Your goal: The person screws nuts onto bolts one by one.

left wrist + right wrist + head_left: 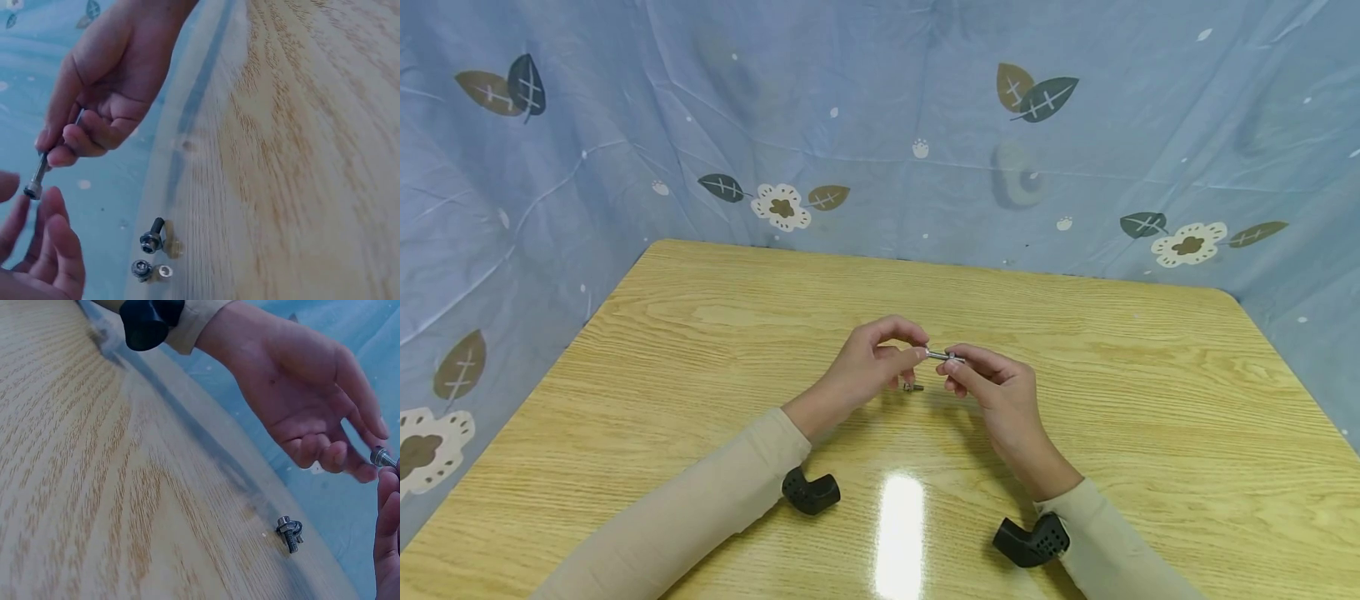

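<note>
My right hand (1000, 387) pinches a long metal bolt (938, 356) between thumb and fingers, with a nut (952, 357) on the shank near those fingertips. The thumb and forefinger of my left hand (880, 362) are bent around the bolt's head from either side. That round head (33, 190) sits between the left fingertips in the left wrist view. In the right wrist view, a washer-like ring shows around the bolt head (379, 455). Both hands are raised over the table. Just beneath them lie two shorter bolts, one pointing sideways (152, 236) and one showing its socket head (142, 269).
The wood-grain table (737, 317) spreads out around both hands. Behind it hangs a blue curtain (880, 108) with leaf and flower prints. Black wrist-worn pieces stick out at the left sleeve (700, 508) and the right sleeve (1112, 542). A bright light reflection lies on the tabletop in front.
</note>
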Tool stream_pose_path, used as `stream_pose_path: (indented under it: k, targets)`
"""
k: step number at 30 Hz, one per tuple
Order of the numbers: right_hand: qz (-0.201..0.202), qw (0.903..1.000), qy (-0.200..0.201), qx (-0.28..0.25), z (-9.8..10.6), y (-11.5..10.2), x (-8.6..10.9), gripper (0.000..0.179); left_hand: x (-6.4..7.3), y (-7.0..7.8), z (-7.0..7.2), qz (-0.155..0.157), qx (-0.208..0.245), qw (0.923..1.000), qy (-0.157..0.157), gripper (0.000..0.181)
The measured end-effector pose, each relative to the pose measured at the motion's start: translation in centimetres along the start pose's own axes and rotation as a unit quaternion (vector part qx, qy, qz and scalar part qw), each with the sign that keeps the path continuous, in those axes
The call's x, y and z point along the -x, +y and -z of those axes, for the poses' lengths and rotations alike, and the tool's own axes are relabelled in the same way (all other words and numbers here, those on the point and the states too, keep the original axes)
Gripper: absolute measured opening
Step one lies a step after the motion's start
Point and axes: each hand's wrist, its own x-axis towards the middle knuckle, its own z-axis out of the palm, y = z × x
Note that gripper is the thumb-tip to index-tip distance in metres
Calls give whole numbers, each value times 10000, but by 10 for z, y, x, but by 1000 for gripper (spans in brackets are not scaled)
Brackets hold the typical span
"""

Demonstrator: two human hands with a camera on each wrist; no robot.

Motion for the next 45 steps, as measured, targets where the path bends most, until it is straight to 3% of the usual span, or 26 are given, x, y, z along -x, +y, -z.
stream_pose_path:
  k: [6, 12, 18, 26, 37, 45]
  targets:
    - [-6, 10000, 14, -10, 0, 1, -1, 32, -1, 0, -1, 161, -23, 9998, 63, 21]
    - [9, 10000, -15, -3, 0, 1, -1, 29, 0, 0, -1, -36, -8, 9999, 116, 14]
    - [14, 10000, -19, -54, 0, 1, -1, 31, 2, 1, 0, -154, 30, 9998, -85, 18]
    - [73, 9999, -58, -60, 0, 2, 0, 32, -1, -1, -2, 73, -2, 10000, 11, 18]
    - [3, 10000, -50, -68, -2, 1, 1, 35, 0, -1, 0, -138, 16, 9999, -56, 16]
    - [-4, 10000, -46, -69, -1, 1, 1, 28, -1, -1, -1, 135, -45, 9999, -76, 23]
